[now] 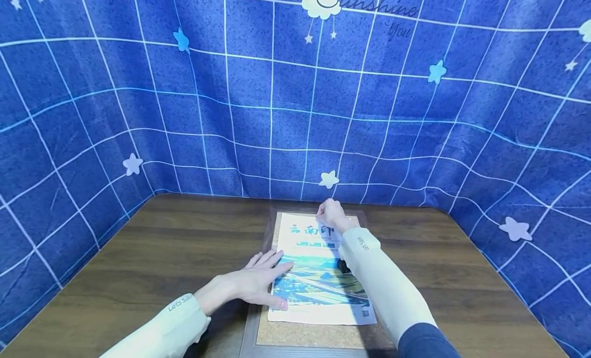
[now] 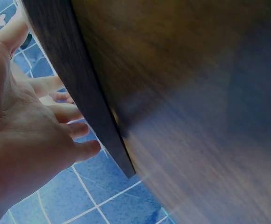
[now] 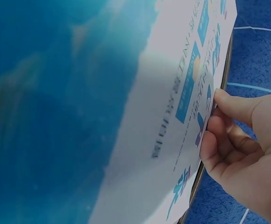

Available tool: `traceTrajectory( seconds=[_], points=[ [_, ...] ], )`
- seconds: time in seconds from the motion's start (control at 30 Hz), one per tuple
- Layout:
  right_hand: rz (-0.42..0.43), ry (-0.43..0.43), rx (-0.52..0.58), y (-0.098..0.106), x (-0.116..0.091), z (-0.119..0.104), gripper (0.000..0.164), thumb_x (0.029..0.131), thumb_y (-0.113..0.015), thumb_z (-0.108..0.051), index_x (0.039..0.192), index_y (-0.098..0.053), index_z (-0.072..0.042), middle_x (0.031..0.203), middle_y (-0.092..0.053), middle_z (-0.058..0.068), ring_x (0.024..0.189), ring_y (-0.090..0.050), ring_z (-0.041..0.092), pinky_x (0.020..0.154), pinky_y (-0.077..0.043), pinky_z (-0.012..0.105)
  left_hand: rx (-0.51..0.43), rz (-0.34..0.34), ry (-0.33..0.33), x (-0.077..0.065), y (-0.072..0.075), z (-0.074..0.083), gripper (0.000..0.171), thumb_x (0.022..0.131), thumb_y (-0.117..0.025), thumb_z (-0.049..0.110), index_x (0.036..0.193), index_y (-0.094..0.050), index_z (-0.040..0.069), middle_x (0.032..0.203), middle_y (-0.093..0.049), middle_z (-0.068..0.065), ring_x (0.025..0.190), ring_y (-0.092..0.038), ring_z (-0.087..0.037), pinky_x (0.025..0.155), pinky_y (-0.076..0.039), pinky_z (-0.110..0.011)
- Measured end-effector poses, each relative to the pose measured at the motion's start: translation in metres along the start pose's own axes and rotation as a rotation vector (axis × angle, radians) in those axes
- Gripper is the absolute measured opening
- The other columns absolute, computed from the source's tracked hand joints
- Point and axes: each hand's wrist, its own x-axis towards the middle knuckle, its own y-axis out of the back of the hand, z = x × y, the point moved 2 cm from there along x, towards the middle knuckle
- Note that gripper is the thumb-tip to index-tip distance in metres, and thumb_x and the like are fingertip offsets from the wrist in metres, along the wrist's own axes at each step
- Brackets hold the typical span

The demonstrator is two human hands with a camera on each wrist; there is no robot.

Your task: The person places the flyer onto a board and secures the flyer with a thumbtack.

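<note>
A printed poster (image 1: 309,245) with a blue landscape picture and large characters lies over a cork board (image 1: 300,335) with a dark wooden frame (image 1: 250,330). My left hand (image 1: 258,278) spreads its fingers over the poster's left side; in the left wrist view that hand (image 2: 28,112) reaches past the board's dark frame (image 2: 79,84). At the poster's top edge, my right hand (image 1: 334,214) has its fingers curled. The right wrist view shows the right hand (image 3: 252,144) pinching at the poster's edge (image 3: 196,126); whether a small thing is between the fingertips is hidden.
The board lies on a brown wooden table (image 1: 184,245). A blue curtain (image 1: 249,117) with white lines and stars hangs behind the table and along both sides. A small black object (image 1: 343,266) shows beside the right forearm, over the poster.
</note>
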Motion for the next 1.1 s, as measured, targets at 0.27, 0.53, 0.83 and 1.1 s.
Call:
traceTrajectory(
  seconds=[0.27,0.53,0.83,1.1],
  points=[
    [-0.021,-0.026,0.011,0.0016,-0.0009,-0.0014,0.01,0.084,-0.073,-0.011,0.075,-0.075,-0.007,0.079,-0.073,0.006,0.073,-0.064,0.018,0.078,-0.055,0.036,0.018,0.008,-0.007,-0.0015,-0.0012,0.0013,0.092,0.083,-0.06,0.065,0.153,-0.027,0.014,0.161,-0.01,-0.021,0.15,-0.006,-0.041,0.118,-0.007,-0.061],
    [-0.023,-0.024,-0.001,0.0017,-0.0017,-0.0025,0.01,0.085,-0.073,-0.012,0.076,-0.075,-0.007,0.08,-0.074,0.007,0.074,-0.065,0.018,0.077,-0.055,0.036,0.012,0.001,0.002,-0.0033,0.0005,0.0061,0.091,0.084,-0.06,0.063,0.153,-0.027,0.013,0.161,-0.01,-0.022,0.15,-0.006,-0.04,0.118,-0.007,-0.06],
    [-0.053,-0.058,0.011,0.0057,-0.0028,-0.0021,0.011,0.085,-0.072,-0.012,0.076,-0.074,-0.007,0.079,-0.072,0.006,0.071,-0.061,0.016,0.072,-0.053,0.032,0.006,0.003,-0.004,-0.0015,-0.0012,0.0056,0.092,0.084,-0.06,0.064,0.153,-0.027,0.014,0.161,-0.009,-0.021,0.15,-0.005,-0.039,0.119,-0.007,-0.059],
    [-0.029,-0.02,0.052,0.0027,-0.0026,0.0021,0.008,0.086,-0.071,-0.013,0.083,-0.075,-0.006,0.085,-0.074,0.01,0.075,-0.065,0.019,0.072,-0.055,0.032,0.018,0.0,0.003,-0.002,-0.0028,0.0025,0.092,0.084,-0.059,0.066,0.153,-0.026,0.015,0.162,-0.009,-0.02,0.151,-0.005,-0.038,0.119,-0.007,-0.059]
  ],
)
